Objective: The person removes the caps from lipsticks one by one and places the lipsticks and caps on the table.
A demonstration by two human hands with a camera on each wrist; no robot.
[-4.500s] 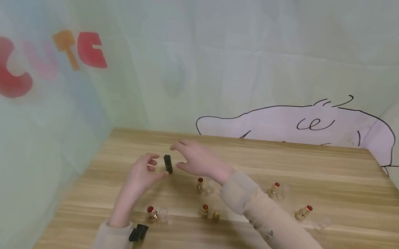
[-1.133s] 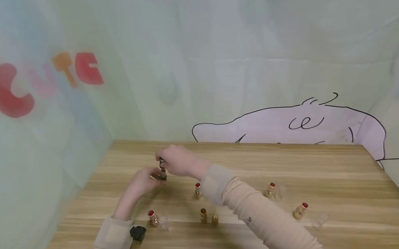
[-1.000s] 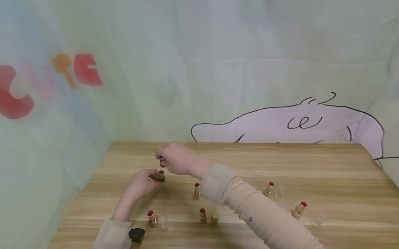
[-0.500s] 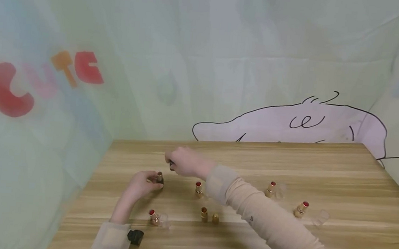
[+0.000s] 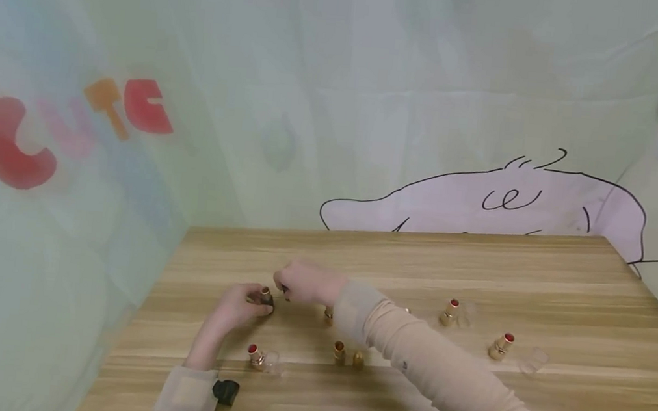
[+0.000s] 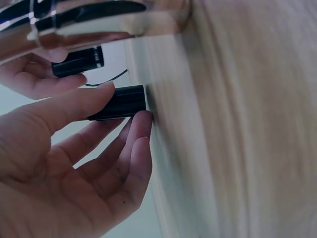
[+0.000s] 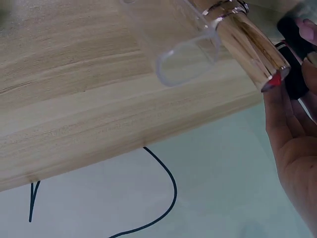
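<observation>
My left hand (image 5: 236, 306) pinches the black base of a lipstick tube (image 5: 266, 296) between thumb and fingers, upright at the table surface. Its uncovered top shows a metallic ring in the head view. Just to the right, my right hand (image 5: 309, 282) holds the black cap (image 6: 79, 62), apart from the base and low over the table. Much of the cap is hidden by the fingers in the head view. The right wrist view shows the right hand (image 7: 292, 124) at the right edge with the cap in its fingers.
A gold lipstick (image 5: 328, 315) is partly hidden by the right hand. Nearer stand a red lipstick (image 5: 255, 356) with a clear cap (image 5: 272, 362), and a gold tube (image 5: 339, 352) beside a gold cap (image 5: 358, 359). Two gold lipsticks (image 5: 450, 312) with clear caps (image 5: 535, 360) stand right.
The black lipstick stood capped between both hands at first; its cap then came off in my right hand. Since then that hand has moved right and lower, while the left stays on the base.
</observation>
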